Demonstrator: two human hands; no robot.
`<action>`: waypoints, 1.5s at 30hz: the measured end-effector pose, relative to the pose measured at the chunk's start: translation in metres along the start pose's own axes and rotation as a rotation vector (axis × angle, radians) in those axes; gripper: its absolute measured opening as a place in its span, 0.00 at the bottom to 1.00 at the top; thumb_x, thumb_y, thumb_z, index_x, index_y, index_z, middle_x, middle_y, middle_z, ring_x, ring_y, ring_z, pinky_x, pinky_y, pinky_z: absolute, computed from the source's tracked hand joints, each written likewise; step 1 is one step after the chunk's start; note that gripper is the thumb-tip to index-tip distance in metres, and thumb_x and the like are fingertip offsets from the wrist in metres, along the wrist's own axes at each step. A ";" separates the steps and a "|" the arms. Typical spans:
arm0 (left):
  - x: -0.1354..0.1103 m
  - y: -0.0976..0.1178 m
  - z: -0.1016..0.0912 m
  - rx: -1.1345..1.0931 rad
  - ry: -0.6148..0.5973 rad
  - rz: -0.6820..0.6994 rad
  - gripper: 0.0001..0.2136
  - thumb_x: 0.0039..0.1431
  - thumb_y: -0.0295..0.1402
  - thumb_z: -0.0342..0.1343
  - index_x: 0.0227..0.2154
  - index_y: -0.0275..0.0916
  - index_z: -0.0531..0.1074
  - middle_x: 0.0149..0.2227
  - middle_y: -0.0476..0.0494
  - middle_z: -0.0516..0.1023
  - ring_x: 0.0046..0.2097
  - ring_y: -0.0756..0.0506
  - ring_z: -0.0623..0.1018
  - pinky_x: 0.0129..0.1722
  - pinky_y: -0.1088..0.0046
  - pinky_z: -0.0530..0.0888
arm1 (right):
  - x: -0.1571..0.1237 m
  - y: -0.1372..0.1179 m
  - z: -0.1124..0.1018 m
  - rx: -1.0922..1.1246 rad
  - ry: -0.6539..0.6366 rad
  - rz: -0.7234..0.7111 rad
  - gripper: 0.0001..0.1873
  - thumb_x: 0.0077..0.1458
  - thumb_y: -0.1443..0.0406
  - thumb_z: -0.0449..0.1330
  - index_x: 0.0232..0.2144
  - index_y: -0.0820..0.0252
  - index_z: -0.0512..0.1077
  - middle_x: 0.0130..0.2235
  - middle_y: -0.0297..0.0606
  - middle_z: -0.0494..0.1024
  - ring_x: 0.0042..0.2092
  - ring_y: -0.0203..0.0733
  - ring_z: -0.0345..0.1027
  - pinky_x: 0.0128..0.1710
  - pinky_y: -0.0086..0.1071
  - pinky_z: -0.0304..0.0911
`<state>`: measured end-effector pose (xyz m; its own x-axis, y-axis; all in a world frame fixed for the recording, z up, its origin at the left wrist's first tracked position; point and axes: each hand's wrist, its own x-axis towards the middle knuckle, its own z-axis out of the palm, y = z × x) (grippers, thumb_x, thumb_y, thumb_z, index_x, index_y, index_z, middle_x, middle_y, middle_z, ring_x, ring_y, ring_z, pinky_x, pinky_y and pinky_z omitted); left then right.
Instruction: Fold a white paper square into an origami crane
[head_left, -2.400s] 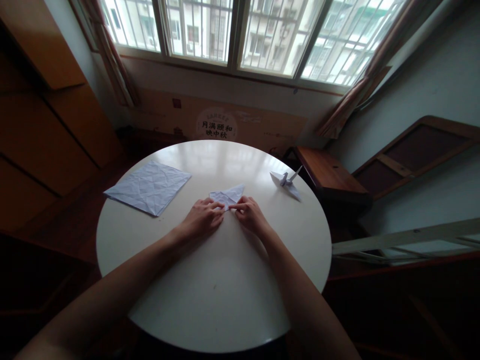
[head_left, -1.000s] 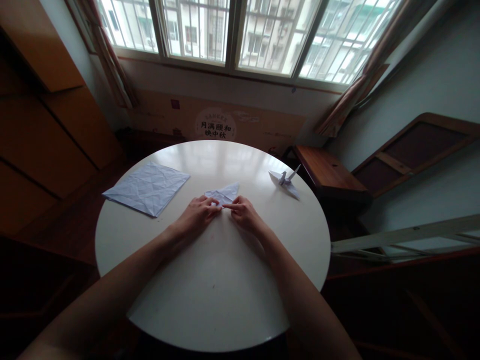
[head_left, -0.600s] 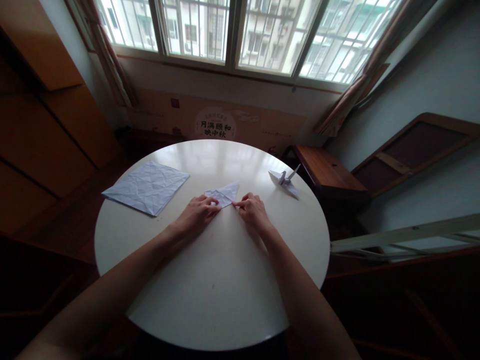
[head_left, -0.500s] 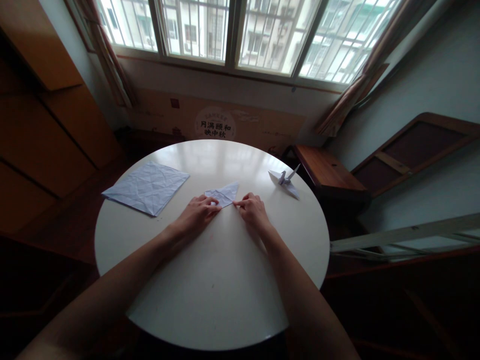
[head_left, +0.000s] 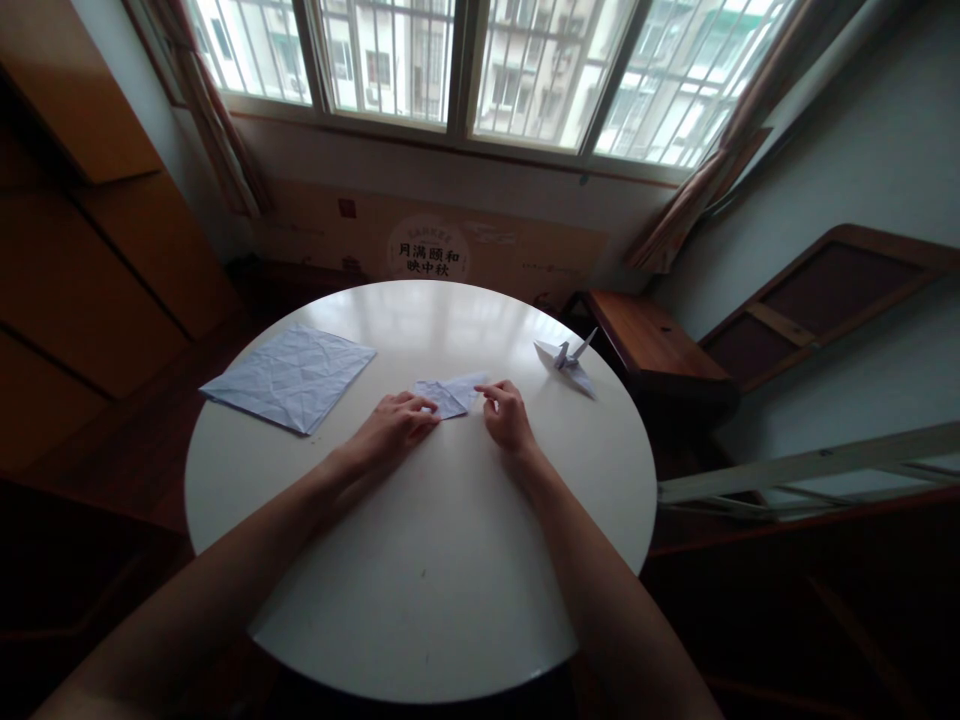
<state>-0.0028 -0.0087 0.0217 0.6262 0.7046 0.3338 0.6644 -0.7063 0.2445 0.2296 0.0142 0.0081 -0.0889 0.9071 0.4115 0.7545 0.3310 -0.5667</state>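
A small piece of folded white paper [head_left: 444, 398] lies in the middle of the round table, with a pale flap pointing right. My left hand [head_left: 397, 420] holds its left end down, fingers curled and thumb at the near edge. My right hand [head_left: 506, 410] is at the right end with the flap's tip at its bent index finger and thumb; the exact grip is too small to see fully. Farther right stands a folded paper crane [head_left: 566, 362]. On the left lies a large creased sheet of paper [head_left: 292, 375], flat on the table.
The white round table [head_left: 420, 560] fills the middle of the view. A wooden stool or bench [head_left: 656, 335] stands beyond its right edge. Behind the table, a printed cardboard panel [head_left: 315, 225] leans below the barred window. Orange-brown cabinets [head_left: 97, 250] are on the left.
My right hand has shifted slightly right and away from me. The paper's right flap, which pointed up and right, now lies lower and points more to the right. My left hand stays on the paper.
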 end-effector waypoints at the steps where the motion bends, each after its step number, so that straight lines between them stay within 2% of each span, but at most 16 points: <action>1: 0.000 -0.001 0.000 -0.041 0.003 0.024 0.12 0.60 0.26 0.52 0.41 0.46 0.78 0.49 0.46 0.78 0.49 0.43 0.75 0.49 0.64 0.69 | 0.000 -0.001 -0.001 0.015 0.034 -0.028 0.23 0.52 0.77 0.50 0.44 0.60 0.77 0.38 0.42 0.72 0.43 0.43 0.66 0.48 0.34 0.63; 4: 0.001 -0.005 0.000 -0.145 0.020 0.080 0.16 0.56 0.19 0.48 0.36 0.43 0.78 0.46 0.48 0.80 0.48 0.46 0.76 0.50 0.66 0.69 | 0.000 -0.005 -0.003 0.034 0.066 -0.093 0.23 0.52 0.77 0.49 0.45 0.61 0.76 0.40 0.43 0.73 0.45 0.44 0.66 0.50 0.35 0.63; 7: 0.001 -0.006 0.000 -0.199 0.041 0.092 0.15 0.57 0.19 0.47 0.32 0.41 0.78 0.42 0.47 0.82 0.46 0.47 0.78 0.48 0.67 0.71 | -0.001 -0.008 -0.003 0.071 -0.008 -0.146 0.22 0.52 0.77 0.51 0.46 0.61 0.76 0.41 0.43 0.74 0.45 0.42 0.66 0.49 0.34 0.62; 9: 0.001 -0.004 -0.001 -0.226 0.029 0.092 0.13 0.60 0.23 0.48 0.33 0.41 0.78 0.42 0.45 0.81 0.44 0.46 0.78 0.46 0.68 0.72 | -0.003 -0.008 -0.002 0.119 -0.113 -0.160 0.21 0.53 0.76 0.52 0.45 0.61 0.77 0.41 0.42 0.74 0.42 0.39 0.68 0.45 0.31 0.64; 12: 0.000 0.000 -0.003 -0.220 0.019 0.061 0.10 0.62 0.30 0.51 0.40 0.40 0.77 0.44 0.42 0.80 0.44 0.46 0.77 0.45 0.70 0.73 | -0.005 -0.009 0.001 0.140 -0.249 -0.149 0.17 0.54 0.74 0.54 0.43 0.59 0.78 0.38 0.38 0.74 0.34 0.34 0.67 0.38 0.28 0.63; 18: -0.004 0.002 -0.003 0.006 0.023 -0.007 0.16 0.58 0.47 0.56 0.44 0.45 0.77 0.51 0.41 0.73 0.52 0.39 0.71 0.56 0.56 0.64 | -0.007 -0.011 -0.001 0.143 -0.310 -0.141 0.15 0.53 0.73 0.58 0.40 0.58 0.79 0.32 0.35 0.74 0.29 0.32 0.65 0.34 0.27 0.59; 22: -0.005 -0.001 0.000 0.052 0.016 -0.069 0.18 0.58 0.46 0.57 0.49 0.48 0.74 0.51 0.41 0.71 0.52 0.38 0.69 0.53 0.55 0.65 | -0.007 -0.010 0.000 0.208 -0.355 -0.175 0.13 0.54 0.72 0.58 0.39 0.60 0.79 0.31 0.36 0.74 0.28 0.31 0.64 0.31 0.26 0.59; 25: -0.005 -0.002 0.001 0.033 -0.007 -0.047 0.16 0.59 0.43 0.56 0.50 0.47 0.73 0.50 0.42 0.71 0.49 0.41 0.71 0.51 0.59 0.67 | -0.008 -0.010 0.001 0.190 -0.334 -0.224 0.10 0.55 0.70 0.60 0.37 0.59 0.80 0.33 0.37 0.74 0.32 0.34 0.66 0.36 0.29 0.61; 29: -0.003 -0.001 -0.001 0.010 0.008 -0.030 0.19 0.58 0.48 0.57 0.49 0.45 0.74 0.49 0.41 0.72 0.49 0.40 0.72 0.53 0.59 0.65 | -0.008 -0.012 0.001 0.078 -0.257 -0.289 0.09 0.53 0.68 0.63 0.37 0.55 0.80 0.40 0.41 0.76 0.45 0.43 0.66 0.49 0.38 0.60; 32: -0.003 0.002 -0.002 0.007 0.004 -0.024 0.20 0.56 0.48 0.58 0.49 0.46 0.74 0.50 0.41 0.73 0.50 0.40 0.72 0.53 0.59 0.65 | -0.008 -0.012 -0.001 0.048 -0.256 -0.289 0.11 0.55 0.68 0.62 0.41 0.51 0.79 0.46 0.41 0.75 0.49 0.44 0.65 0.51 0.41 0.59; 39: -0.002 0.001 -0.002 0.006 -0.021 -0.025 0.14 0.59 0.31 0.56 0.47 0.46 0.76 0.52 0.43 0.75 0.52 0.41 0.74 0.55 0.60 0.66 | -0.007 -0.012 -0.002 0.017 -0.294 -0.273 0.11 0.56 0.67 0.61 0.41 0.51 0.79 0.41 0.40 0.77 0.44 0.43 0.67 0.47 0.39 0.59; 41: -0.002 0.000 -0.003 -0.003 -0.008 -0.034 0.11 0.59 0.32 0.56 0.44 0.46 0.77 0.50 0.44 0.76 0.50 0.42 0.75 0.53 0.61 0.67 | -0.007 -0.012 -0.002 0.043 -0.296 -0.275 0.11 0.55 0.68 0.61 0.40 0.52 0.80 0.40 0.40 0.77 0.42 0.42 0.68 0.45 0.36 0.60; 43: -0.002 0.001 -0.004 -0.015 0.014 -0.040 0.09 0.59 0.37 0.57 0.41 0.46 0.78 0.49 0.45 0.77 0.49 0.42 0.75 0.51 0.62 0.68 | -0.008 -0.013 -0.002 0.098 -0.314 -0.270 0.11 0.55 0.69 0.61 0.39 0.54 0.80 0.38 0.39 0.76 0.38 0.38 0.68 0.42 0.33 0.61; 45: -0.002 0.002 -0.005 -0.024 0.026 -0.039 0.12 0.57 0.43 0.59 0.40 0.44 0.78 0.48 0.44 0.77 0.48 0.41 0.76 0.50 0.62 0.69 | -0.009 -0.015 -0.002 0.151 -0.344 -0.248 0.11 0.54 0.70 0.61 0.38 0.55 0.80 0.36 0.38 0.76 0.33 0.34 0.67 0.38 0.30 0.61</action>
<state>-0.0049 -0.0120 0.0257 0.5889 0.7301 0.3466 0.6781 -0.6797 0.2797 0.2203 0.0005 0.0151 -0.4857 0.8205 0.3015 0.5815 0.5608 -0.5893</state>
